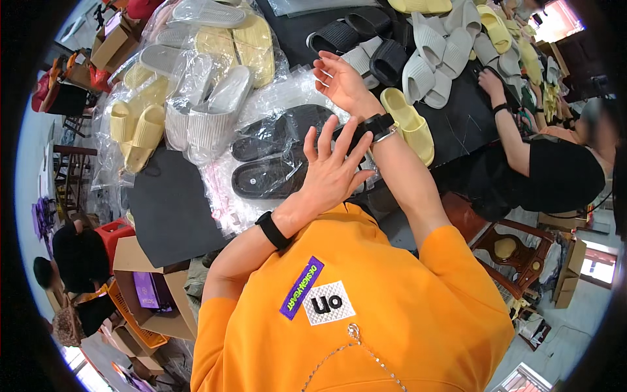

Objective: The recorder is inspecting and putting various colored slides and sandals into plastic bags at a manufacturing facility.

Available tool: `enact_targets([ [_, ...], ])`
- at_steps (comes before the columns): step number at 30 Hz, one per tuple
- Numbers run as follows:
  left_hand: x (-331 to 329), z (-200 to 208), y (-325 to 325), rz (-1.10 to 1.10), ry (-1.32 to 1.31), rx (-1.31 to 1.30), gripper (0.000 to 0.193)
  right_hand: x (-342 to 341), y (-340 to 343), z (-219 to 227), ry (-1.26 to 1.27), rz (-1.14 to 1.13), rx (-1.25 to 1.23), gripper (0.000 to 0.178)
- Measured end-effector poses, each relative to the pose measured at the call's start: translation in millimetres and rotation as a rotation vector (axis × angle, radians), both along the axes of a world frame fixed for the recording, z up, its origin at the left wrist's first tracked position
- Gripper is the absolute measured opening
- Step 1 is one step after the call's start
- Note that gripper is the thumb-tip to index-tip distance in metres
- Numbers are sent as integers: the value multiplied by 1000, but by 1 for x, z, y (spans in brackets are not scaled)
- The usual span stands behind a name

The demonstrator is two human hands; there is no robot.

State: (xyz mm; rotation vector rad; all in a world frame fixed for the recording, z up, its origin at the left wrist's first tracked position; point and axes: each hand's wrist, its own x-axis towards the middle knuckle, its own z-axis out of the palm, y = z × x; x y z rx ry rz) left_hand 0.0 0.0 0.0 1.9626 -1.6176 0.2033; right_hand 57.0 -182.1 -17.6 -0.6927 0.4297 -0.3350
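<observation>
My left hand (326,168) is open, its fingers spread apart, with nothing in it. Its fingertips reach toward the black watch (377,125) on my right wrist; whether they touch it I cannot tell. Past it, my right hand (343,81) is open too, palm partly turned up and fingers loosely bent. Under and beside my hands lies a pair of black slides (268,178) in a clear plastic bag. A yellow slide (408,124) rests to the right of my right wrist. A black band (273,230) circles my left wrist.
Bagged grey slides (215,117) and yellow slides (138,127) pile up at the left of the black table (173,209). Loose black slides (336,37) and grey slides (431,62) lie ahead. A co-worker's hand (491,83) is at the right. An open carton (134,255) stands lower left.
</observation>
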Motion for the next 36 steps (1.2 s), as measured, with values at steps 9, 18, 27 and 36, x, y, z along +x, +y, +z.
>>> enact_targets([
  [9,-6,-1,-2,8,-1,55,61,-1,-6,-1,-53,-58,48,18],
  [18,23,0,23,110,103,-61,48,-12,-9,-11,112,-46,-194,18],
  [27,61,-56,106,623,74,96,47,-22,19,-61,132,396,-1782,42],
  [36,71,-102,132,659,464,134,51,-40,52,-70,149,527,-1989,51],
])
